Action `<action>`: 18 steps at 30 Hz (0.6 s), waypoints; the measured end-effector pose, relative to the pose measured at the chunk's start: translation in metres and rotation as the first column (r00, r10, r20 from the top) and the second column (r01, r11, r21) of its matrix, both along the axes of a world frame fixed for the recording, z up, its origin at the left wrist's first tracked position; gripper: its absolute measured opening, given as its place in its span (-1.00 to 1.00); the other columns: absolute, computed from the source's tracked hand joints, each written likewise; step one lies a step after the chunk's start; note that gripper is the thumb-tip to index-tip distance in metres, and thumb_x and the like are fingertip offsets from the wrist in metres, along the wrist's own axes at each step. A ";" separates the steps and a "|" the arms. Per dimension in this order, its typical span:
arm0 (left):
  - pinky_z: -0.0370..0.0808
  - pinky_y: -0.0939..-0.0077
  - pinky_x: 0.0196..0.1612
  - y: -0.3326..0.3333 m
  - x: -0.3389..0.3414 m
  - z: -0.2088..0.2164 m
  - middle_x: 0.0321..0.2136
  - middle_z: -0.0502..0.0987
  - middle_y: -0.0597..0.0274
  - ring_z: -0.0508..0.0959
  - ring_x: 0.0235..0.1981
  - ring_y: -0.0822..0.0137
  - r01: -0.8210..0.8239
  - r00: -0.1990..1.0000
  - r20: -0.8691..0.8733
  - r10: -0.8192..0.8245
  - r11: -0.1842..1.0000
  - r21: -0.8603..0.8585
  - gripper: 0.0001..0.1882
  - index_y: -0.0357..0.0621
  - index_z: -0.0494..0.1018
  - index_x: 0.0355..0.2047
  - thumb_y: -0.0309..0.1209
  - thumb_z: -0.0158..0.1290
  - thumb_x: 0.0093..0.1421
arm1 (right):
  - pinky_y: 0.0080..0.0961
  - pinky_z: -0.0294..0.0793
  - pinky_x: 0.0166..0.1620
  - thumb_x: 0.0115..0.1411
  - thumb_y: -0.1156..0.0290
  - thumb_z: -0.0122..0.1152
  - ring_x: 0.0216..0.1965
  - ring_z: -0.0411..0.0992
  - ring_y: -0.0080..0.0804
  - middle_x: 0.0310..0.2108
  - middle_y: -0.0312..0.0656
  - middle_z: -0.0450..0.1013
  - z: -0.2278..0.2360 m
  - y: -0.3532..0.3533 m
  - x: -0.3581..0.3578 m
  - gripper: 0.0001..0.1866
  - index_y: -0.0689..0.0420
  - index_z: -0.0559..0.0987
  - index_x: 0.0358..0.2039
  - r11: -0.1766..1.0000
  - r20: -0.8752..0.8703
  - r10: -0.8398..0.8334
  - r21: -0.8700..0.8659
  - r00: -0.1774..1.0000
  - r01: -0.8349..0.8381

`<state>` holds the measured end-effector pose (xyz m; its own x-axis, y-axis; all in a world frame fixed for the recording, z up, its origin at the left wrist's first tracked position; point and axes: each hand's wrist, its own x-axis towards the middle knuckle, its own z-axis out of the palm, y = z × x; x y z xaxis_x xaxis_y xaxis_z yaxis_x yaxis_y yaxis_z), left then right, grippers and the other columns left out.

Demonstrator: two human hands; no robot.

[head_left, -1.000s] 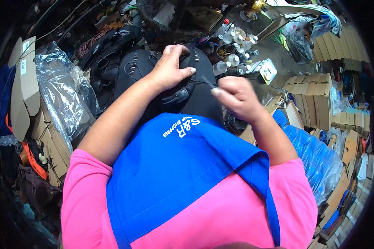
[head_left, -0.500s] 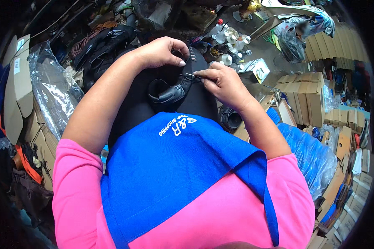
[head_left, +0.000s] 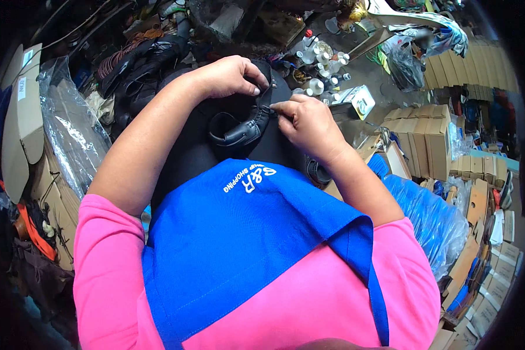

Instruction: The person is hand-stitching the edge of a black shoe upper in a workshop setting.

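Observation:
A black leather lace-up shoe [head_left: 245,133] rests on my dark-clothed lap, with a curved, open band at its near left end. At its far end, my left hand [head_left: 234,77] is bent over, thumb and fingers closed on the dark upper edge. Small metal fittings show just beside those fingertips. My right hand [head_left: 310,121] is in a pinch at the shoe's lacing, its fingertips right against the eyelets. What lies between these fingers is too small and dark to make out.
Several white bottles [head_left: 316,86] and a pale rectangular can [head_left: 359,100] stand beyond my right hand. Stacked cardboard boxes [head_left: 417,140] and a blue plastic-wrapped bundle [head_left: 426,207] lie to the right. Clear plastic sheeting [head_left: 76,128] and flat cardboard [head_left: 26,125] are at left.
The thin light tip that stuck out from my right fingers no longer shows, and those fingers are bent more at the lacing. My left hand has shifted slightly along the shoe's edge.

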<state>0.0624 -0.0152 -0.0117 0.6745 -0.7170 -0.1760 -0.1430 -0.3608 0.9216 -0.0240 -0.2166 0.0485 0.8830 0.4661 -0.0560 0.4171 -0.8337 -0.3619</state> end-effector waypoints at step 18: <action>0.37 0.43 -0.07 -0.002 0.000 -0.006 -0.35 0.46 0.17 0.46 -0.20 0.27 0.002 0.995 0.095 -0.002 1.000 0.002 -0.74 -0.11 0.58 -0.23 -0.45 0.19 0.01 | -0.26 0.46 -0.26 0.02 0.41 0.14 -0.39 0.46 -0.11 -0.48 -0.09 0.45 -0.008 -0.003 0.009 -0.81 0.09 0.63 -0.34 0.994 0.033 0.086 0.059 0.996 -0.088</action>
<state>0.0627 -0.0174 -0.0182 0.6867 -0.7183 -0.1121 -0.2309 -0.3618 0.9032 -0.0154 -0.2197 0.0402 0.8397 0.5431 0.0008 0.4987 -0.7705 -0.3970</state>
